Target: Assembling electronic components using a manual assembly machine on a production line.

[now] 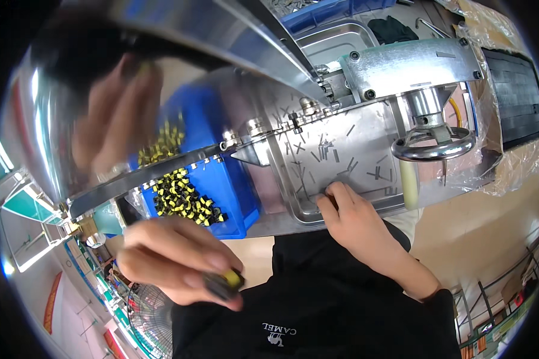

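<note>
- Machine (410, 66): metal, with a handwheel.
- Tray (377, 128): steel, below it.
- Bin (239, 197): blue, left of the tray.
- Left hand (176, 257): fingertips pinched on a part.
- Right hand (356, 221): fingers curled at the tray's near edge; cannot tell whether holding anything.
- Part (224, 284): black-yellow, before the shirt (341, 299).
- Strips (326, 149): dark, loose in the tray.

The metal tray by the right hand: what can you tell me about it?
The tray is silvery, shallow and rectangular, with rounded corners and a raised rim, apparently steel. It lies open side up, to the right of the blue bin. Dark strips lie scattered inside, some crossing. The right hand curls over its near side; whether it touches the tray is unclear.
</note>
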A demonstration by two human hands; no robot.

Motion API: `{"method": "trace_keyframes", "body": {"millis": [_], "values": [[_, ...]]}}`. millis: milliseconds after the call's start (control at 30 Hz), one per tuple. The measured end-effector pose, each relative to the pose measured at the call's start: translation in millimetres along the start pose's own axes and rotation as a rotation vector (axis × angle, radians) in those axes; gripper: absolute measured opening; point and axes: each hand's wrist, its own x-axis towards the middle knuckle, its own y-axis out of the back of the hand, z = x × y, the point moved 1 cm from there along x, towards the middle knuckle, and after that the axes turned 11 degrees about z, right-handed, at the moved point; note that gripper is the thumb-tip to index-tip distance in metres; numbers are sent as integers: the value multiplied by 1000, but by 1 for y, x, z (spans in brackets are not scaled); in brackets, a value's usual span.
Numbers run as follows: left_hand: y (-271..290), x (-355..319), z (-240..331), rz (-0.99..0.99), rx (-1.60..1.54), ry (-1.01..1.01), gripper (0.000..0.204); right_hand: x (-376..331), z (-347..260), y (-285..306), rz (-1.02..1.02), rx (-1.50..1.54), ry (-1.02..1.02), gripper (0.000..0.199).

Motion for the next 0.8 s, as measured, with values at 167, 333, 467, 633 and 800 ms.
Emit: {"method": "trace_keyframes", "body": {"millis": [167, 333, 467, 633, 800], "values": [[-19, -7, -14, 40, -90, 80, 18, 5, 3, 21, 7, 233, -66, 32], [-36, -7, -32, -24, 337, -72, 23, 8, -4, 23, 207, 590, -247, 32], [-45, -25, -52, 221, 445, 214, 30, 9, -4, 39, 457, 629, -290, 28], [-52, -36, -71, 277, 438, 238, 31, 15, -7, 57, 500, 671, -343, 17], [-63, -37, -73, 381, 363, 161, 27, 12, -13, 66, 624, 577, -143, 23]]}}
